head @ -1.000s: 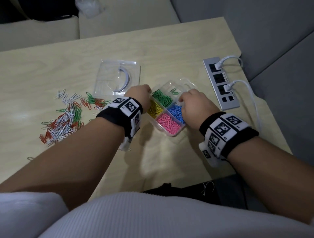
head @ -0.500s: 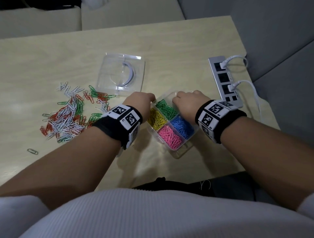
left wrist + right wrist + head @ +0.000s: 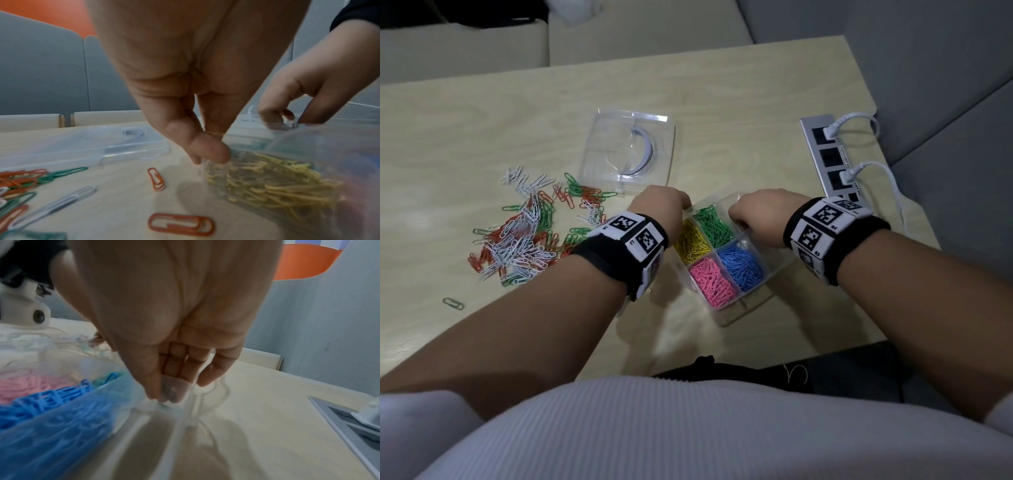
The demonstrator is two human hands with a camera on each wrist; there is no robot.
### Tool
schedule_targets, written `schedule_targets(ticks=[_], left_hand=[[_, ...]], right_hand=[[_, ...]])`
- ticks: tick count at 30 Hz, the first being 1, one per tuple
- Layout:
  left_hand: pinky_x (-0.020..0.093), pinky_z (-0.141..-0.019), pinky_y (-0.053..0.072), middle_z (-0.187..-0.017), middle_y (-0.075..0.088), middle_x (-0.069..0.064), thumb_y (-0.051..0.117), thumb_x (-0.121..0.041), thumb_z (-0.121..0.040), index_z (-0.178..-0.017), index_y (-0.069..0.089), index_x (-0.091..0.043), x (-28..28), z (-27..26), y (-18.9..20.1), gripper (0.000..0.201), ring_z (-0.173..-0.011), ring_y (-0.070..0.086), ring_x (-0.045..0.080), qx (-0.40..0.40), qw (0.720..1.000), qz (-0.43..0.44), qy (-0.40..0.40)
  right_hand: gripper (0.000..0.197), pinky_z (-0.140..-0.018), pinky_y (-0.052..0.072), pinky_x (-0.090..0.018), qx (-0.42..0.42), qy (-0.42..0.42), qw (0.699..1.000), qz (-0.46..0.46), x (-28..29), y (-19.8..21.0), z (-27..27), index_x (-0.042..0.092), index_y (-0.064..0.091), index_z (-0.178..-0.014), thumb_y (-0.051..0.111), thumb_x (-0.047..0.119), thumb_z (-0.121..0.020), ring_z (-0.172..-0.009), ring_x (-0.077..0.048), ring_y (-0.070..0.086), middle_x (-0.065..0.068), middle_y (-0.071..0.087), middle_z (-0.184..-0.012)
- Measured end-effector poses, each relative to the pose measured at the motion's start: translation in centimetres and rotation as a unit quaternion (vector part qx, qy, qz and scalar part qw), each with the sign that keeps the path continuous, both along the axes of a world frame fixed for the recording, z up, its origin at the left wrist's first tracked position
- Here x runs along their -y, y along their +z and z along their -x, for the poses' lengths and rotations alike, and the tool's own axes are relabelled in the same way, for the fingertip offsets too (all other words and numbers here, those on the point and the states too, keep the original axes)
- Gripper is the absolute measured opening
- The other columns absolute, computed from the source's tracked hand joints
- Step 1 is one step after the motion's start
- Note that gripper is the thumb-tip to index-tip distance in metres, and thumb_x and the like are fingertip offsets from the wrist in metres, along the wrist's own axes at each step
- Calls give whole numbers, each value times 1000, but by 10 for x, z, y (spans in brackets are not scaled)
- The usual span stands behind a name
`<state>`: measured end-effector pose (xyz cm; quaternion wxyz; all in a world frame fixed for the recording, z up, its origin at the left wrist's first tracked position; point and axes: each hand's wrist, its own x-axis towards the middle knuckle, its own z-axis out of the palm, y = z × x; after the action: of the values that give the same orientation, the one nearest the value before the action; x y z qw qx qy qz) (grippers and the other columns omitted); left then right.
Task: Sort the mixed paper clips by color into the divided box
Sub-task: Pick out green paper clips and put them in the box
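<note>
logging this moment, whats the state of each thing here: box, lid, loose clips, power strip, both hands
divided box: open, tipped up off the table, held at both sides
lid: off, flat on the table
loose clips: unsorted pile, white, orange and green
power strip: two white plugs in
left hand: pinches the box rim
right hand: pinches the box rim

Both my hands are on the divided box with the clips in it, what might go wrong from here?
1. Both the left hand and right hand only pinch the divided box at its rim; a slipped grip may tip it and mix the sorted colours.
2. The loose clips lie beside the left forearm, which might sweep them about.
</note>
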<state>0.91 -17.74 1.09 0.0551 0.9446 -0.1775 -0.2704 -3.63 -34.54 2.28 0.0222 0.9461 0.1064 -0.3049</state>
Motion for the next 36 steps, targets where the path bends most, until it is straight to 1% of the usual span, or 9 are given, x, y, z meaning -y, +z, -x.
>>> schedule_targets(ticks=[2,4,12,16,19,22,27,33,36], left_hand=[[35,-82,55,-129,56,12,47,6,-87,-130,57,-25,-2,-1,0,54,-98,65,29,-9,1000,5,7],[37,-86,55,-133,54,11,50,4,-89,-131,57,-25,-3,-2,0,51,-101,65,28,-11,1000,6,11],[33,-84,54,-128,59,9,51,0,-92,-128,60,-25,-7,-1,-1,46,-101,65,25,0,1000,22,7],[33,-86,54,-129,59,8,49,2,-90,-129,60,-25,-8,-1,0,48,-102,64,25,-5,1000,23,1],[33,-86,54,-129,59,8,49,1,-91,-129,59,-25,-7,-2,1,47,-103,64,25,-5,1000,21,-2],[33,-87,54,-129,59,8,49,1,-91,-129,60,-25,-7,-2,0,47,-102,64,25,-7,1000,22,3],[35,-85,55,-130,58,9,50,1,-92,-128,60,-26,-7,-1,-1,46,-99,65,25,-6,1000,26,10],[35,-87,55,-132,57,10,50,2,-92,-130,59,-24,-6,-1,-1,47,-102,65,26,-8,1000,19,10],[34,-86,55,-132,57,9,51,2,-91,-129,60,-25,-5,-1,-2,47,-101,65,26,-7,1000,17,13]], right_hand=[[20,-65,44,-25,-17,-20,999,-31,3,5,0,22,61,-88,60,3,-83,-78,-14,56,6,60,-86],[22,-69,41,-23,-18,-50,996,-71,7,11,-1,24,68,-96,59,6,-87,-82,-11,57,10,62,-91],[21,-87,47,-25,68,-113,964,-231,-14,19,2,26,66,-112,55,25,-94,-95,-8,59,11,65,-104],[31,-89,50,-34,46,-106,990,-82,-6,11,0,21,58,-116,55,8,-88,-96,-17,58,2,63,-111],[30,-91,42,-38,21,7,999,35,-8,5,4,24,59,-112,63,14,-84,-95,-18,55,4,60,-105],[22,-96,33,-42,30,42,998,39,-11,0,8,21,56,-113,52,19,-92,-102,-19,53,1,57,-108],[29,-97,33,-41,10,49,997,65,-14,-7,7,20,54,-120,50,16,-92,-113,-22,49,-3,56,-117],[16,-79,48,-33,-6,-10,1000,8,-10,-1,2,20,56,-87,63,7,-81,-81,-19,56,4,56,-85],[18,-71,47,-26,-13,-59,996,-64,-4,10,0,20,58,-81,56,2,-82,-77,-14,56,7,59,-80]])
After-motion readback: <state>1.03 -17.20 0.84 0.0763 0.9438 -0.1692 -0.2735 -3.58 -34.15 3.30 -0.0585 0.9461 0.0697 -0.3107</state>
